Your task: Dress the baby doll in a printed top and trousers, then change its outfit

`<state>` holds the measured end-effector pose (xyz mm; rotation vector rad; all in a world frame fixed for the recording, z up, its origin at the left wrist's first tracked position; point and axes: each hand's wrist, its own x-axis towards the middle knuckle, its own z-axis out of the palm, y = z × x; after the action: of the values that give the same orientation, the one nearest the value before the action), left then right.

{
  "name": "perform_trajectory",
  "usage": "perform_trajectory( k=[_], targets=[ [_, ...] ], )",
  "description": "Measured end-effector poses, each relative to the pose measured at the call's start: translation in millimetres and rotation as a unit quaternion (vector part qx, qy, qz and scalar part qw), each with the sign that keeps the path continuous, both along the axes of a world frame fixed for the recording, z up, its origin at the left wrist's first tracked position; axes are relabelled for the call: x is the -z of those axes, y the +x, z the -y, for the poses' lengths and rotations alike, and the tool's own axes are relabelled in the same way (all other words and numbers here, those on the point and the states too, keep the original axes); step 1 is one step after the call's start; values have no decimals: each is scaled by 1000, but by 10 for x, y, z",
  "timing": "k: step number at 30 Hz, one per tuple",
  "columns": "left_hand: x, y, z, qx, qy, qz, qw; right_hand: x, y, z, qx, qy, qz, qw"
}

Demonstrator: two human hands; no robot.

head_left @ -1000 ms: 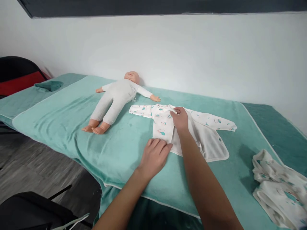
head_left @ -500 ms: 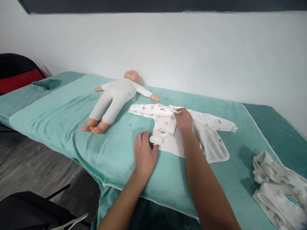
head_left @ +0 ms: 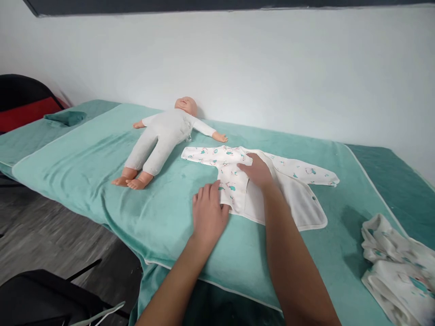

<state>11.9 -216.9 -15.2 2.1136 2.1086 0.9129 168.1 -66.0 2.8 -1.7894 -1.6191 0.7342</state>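
The left hand (head_left: 210,210) touches the printed shirt (head_left: 232,174) near its hem, the right hand (head_left: 255,169) its upper front, apparently steadying it flat; whether either grip pinches cloth is unclear.

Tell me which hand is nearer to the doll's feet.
Left. The left hand is to the right of the doll's feet, at the printed shirt's lower corner; the right hand is farther right, at the shirt's upper front.

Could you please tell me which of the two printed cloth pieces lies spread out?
It is the small top beneath the right hand, laid out mostly flat; the other printed cloth lies bunched near the picture's right edge.
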Motion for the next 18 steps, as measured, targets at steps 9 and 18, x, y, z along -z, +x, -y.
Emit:
perform_trajectory(
  k=[9,18],
  targets=[
    [102,-390,-170,-71,99,43,992,41,65,-7,-19,19,-37,999],
    [64,-262,-79,132,85,-58,986,21,-117,-1,-19,30,-221,975]
  ],
)
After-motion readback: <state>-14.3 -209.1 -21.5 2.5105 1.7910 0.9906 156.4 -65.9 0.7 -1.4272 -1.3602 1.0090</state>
